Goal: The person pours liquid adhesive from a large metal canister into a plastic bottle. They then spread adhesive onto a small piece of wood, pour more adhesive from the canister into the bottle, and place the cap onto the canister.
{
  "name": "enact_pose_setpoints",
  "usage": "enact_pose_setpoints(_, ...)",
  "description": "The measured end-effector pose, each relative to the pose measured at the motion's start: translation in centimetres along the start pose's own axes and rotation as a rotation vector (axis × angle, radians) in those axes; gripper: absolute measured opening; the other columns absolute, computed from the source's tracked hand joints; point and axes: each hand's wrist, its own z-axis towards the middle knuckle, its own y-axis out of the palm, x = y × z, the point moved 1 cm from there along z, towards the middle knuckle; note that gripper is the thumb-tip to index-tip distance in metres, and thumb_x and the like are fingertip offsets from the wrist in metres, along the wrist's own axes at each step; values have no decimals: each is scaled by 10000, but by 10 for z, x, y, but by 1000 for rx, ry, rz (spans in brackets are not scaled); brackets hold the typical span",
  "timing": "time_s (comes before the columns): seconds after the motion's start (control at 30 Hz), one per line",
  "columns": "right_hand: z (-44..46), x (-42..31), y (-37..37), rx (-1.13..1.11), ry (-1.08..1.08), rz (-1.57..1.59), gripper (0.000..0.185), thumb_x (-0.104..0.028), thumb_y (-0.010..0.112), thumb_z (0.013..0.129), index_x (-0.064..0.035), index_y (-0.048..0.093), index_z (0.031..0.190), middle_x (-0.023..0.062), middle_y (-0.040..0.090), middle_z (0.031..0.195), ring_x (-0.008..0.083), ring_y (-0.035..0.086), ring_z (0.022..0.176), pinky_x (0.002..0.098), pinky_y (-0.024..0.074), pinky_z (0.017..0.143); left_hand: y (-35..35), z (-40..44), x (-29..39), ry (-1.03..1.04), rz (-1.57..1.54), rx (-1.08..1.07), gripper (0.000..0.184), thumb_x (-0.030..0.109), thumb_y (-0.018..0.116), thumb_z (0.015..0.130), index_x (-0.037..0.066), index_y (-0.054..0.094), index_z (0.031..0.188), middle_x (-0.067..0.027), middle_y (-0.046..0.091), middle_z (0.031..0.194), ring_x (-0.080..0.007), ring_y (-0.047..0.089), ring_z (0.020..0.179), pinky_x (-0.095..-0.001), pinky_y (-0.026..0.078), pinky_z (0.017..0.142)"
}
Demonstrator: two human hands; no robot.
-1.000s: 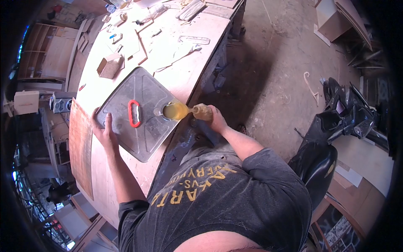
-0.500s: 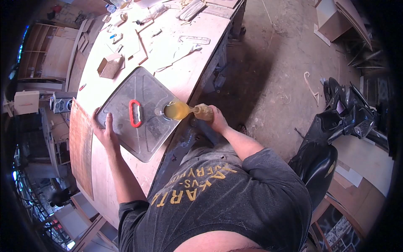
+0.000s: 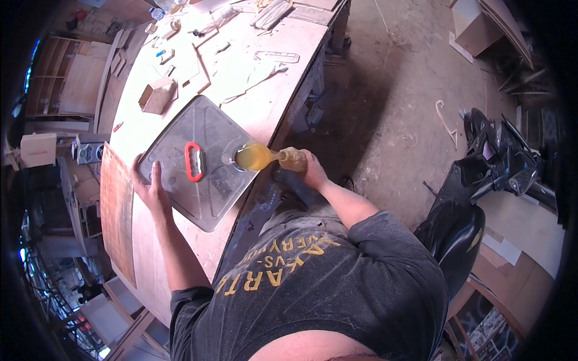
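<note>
Your right hand (image 3: 312, 172) has its grip closed round the tan, lumpy handle (image 3: 292, 159) of a yellow see-through vessel (image 3: 255, 158), which you hold tilted on its side, its wide mouth facing left. The vessel overlaps the right corner of a square grey metal tin (image 3: 208, 198), beside a small pale round fitting (image 3: 227, 159) on the tin's top; you cannot tell from this angle whether vessel and tin touch. Your left hand (image 3: 152, 191) rests at the tin's left corner, thumb laid on the top and fingers over the edge, so that grip stands spread around the corner, though how firmly it presses you cannot tell. A red handle (image 3: 192, 161) sits midway across the tin's top, between your hands. The tin is on the counter (image 3: 265, 114), turned like a diamond, its right corner by the counter's edge. Beyond the tin, near its far corner, you have a small open cardboard box (image 3: 158, 96), with a crumpled white cloth (image 3: 259, 77) farther right. A brown board (image 3: 117, 210) lies along the counter's left side. Well apart to your right, a black motorbike (image 3: 454, 240) stands on the floor (image 3: 385, 180).
</note>
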Motion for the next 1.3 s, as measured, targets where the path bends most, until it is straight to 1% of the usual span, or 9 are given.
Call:
enact_pose_setpoints(0.07,0,0,0,-3,2,4,641,-105,780,836,-96,492,1408,229,617,1369,462,561,1302,527,469,1094,-1,1,-3,3,5,-7,486,136,713,965,-55,577,1391,-169,612,1350,-254,561,1274,-358,459,1075)
enact_pose_setpoints(0.27,1,0,3,6,10,5,643,-103,780,835,-102,493,1410,224,617,1369,457,559,1307,528,468,1095,-1,1,1,-7,6,-12,479,135,713,966,-55,579,1385,-173,612,1342,-255,570,1257,-357,457,1075)
enact_pose_setpoints(0.37,2,-2,2,-35,32,-9,703,-52,770,837,-106,453,1461,202,589,1410,442,540,1342,500,470,1118,-1,1,1,-7,2,-6,477,134,713,967,-57,580,1383,-173,613,1344,-261,569,1257,-367,439,1098)
enact_pose_setpoints(0.47,3,-7,1,2,5,16,609,-88,759,836,-104,498,1386,218,624,1348,461,563,1294,533,473,1083,-4,3,-7,15,12,-10,475,133,715,968,-57,581,1382,-173,613,1348,-267,568,1261,-377,415,1124)
enact_pose_setpoints(0.67,2,-9,1,-6,-6,18,619,-95,761,835,-101,489,1391,214,624,1351,462,562,1294,534,469,1089,-6,3,-7,19,31,-5,473,139,714,969,-58,581,1379,-177,612,1348,-265,550,1288,-382,398,1138)
enact_pose_setpoints(0.97,1,-5,5,-21,37,-10,653,-104,774,834,-101,480,1417,212,610,1386,451,560,1309,531,456,1109,-8,3,-9,-16,38,-5,475,143,718,967,-44,579,1381,-165,589,1360,-252,557,1268,-361,467,1072)
enact_pose_setpoints(1.07,2,-3,6,-39,44,-15,653,-108,778,831,-108,485,1415,214,611,1384,449,559,1312,531,456,1109,-7,2,-7,-29,30,3,471,138,714,970,-39,577,1384,-163,588,1357,-247,560,1262,-360,471,1067)
enact_pose_setpoints(1.17,2,-1,8,-39,40,-4,681,-73,787,818,-124,471,1418,216,599,1379,462,540,1319,519,475,1103,-7,3,-9,-35,11,-4,468,131,710,972,-32,575,1389,-163,586,1357,-245,561,1263,-360,478,1057)
enact_pose_setpoints(1.3,2,-1,10,-44,56,-3,668,-107,783,825,-113,484,1423,210,603,1402,443,544,1337,526,445,1121,-7,3,-9,-32,15,-3,468,136,713,971,-34,577,1385,-162,588,1353,-249,559,1266,-364,469,1072)
